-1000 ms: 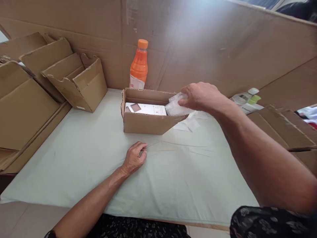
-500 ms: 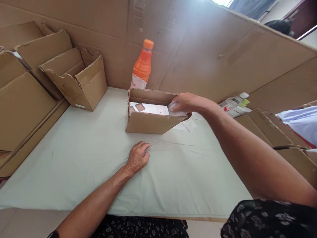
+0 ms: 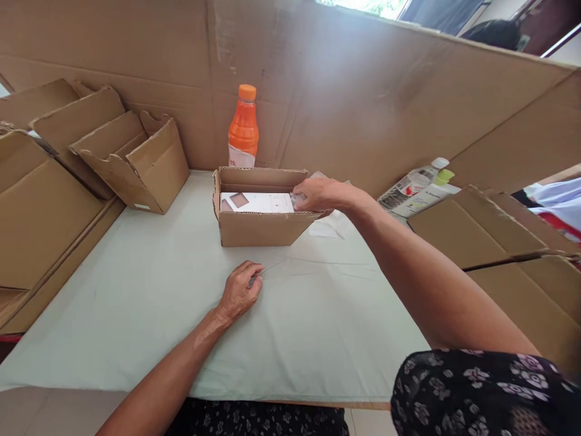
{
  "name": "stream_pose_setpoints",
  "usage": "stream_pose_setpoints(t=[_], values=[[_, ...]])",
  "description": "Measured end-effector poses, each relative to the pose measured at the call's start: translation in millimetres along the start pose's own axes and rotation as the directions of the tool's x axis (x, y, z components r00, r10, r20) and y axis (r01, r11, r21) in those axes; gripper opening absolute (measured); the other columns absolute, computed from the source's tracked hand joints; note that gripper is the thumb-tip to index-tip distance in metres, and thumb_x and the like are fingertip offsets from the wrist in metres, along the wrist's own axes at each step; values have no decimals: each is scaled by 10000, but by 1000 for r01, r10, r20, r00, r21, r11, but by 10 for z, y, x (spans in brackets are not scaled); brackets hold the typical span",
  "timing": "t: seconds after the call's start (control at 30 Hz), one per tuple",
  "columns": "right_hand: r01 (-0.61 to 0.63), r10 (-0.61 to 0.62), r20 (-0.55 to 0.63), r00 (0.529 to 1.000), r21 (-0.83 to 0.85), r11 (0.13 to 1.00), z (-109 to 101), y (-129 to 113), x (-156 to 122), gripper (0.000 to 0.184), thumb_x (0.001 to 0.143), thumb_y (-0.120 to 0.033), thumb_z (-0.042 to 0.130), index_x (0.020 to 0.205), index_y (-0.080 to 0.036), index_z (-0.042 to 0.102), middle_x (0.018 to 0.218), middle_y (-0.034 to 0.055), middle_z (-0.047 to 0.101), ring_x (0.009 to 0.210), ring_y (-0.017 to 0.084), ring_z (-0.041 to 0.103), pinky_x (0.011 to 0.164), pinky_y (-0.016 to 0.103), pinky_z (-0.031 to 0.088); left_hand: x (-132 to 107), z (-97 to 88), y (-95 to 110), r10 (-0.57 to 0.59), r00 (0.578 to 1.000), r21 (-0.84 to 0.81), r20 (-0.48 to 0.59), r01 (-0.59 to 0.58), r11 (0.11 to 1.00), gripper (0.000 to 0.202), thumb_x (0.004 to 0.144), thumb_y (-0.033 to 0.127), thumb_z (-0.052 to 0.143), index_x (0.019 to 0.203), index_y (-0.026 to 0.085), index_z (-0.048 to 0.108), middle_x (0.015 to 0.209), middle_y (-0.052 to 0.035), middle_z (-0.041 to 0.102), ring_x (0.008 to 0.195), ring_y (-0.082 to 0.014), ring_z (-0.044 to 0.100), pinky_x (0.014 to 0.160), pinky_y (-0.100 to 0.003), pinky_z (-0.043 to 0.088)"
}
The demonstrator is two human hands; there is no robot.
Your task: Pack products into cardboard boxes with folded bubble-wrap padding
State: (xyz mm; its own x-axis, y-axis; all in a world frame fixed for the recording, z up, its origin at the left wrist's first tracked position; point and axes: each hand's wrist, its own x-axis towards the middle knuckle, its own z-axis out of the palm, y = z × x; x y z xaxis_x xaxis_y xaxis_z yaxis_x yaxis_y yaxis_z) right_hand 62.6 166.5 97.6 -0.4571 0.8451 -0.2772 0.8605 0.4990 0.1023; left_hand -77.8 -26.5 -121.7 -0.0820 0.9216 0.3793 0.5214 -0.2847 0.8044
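Observation:
An open cardboard box (image 3: 258, 227) stands in the middle of a pale green cloth (image 3: 158, 303). A white flat packet (image 3: 256, 202) lies inside it. My right hand (image 3: 318, 195) reaches into the box's right end, fingers closed on a clear plastic pouch (image 3: 298, 199) that is mostly hidden. My left hand (image 3: 238, 292) rests on the cloth in front of the box, fingers curled in a pinch on something small that I cannot make out.
An orange drink bottle (image 3: 243, 128) stands behind the box against a cardboard wall (image 3: 363, 103). Empty folded boxes (image 3: 136, 154) are stacked at the left. At the right lie more flat cardboard (image 3: 490, 230) and white bottles (image 3: 417, 188). Clear wrappers (image 3: 329, 227) lie beside the box.
My right hand has gone down into the box's right end with the plastic pouch. My left hand has stayed in place on the cloth.

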Motion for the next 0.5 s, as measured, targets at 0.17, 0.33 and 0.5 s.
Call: stream_pose_setpoints(t=[0.17,0.33,0.5], values=[[-11,208,-558,804,335,942,205,463,-740,330,898,-371,512,1081,-212,735,956,61,759,853,226,671,766,354,497,-35,-438,195,-149,963,32,-227,160,987,238,910,212,546,1110,200,674,1074,-78,697,961,-196,667,710,-279,551],[126,203,-395,896,664,737,1127,463,-813,454,813,-437,624,1198,-201,662,1117,107,751,860,230,687,712,352,537,175,-765,112,-318,859,-37,-402,332,942,609,848,281,649,1440,264,506,1427,-105,571,1221,-251,609,920,-375,558],[99,211,-297,931,764,638,1467,109,-454,377,846,-439,565,1121,-186,613,1141,117,738,781,211,659,734,359,529,608,-569,-7,-381,874,-222,-301,325,919,615,776,273,649,1376,211,530,1367,-117,617,1269,-278,593,1019,-438,533]])
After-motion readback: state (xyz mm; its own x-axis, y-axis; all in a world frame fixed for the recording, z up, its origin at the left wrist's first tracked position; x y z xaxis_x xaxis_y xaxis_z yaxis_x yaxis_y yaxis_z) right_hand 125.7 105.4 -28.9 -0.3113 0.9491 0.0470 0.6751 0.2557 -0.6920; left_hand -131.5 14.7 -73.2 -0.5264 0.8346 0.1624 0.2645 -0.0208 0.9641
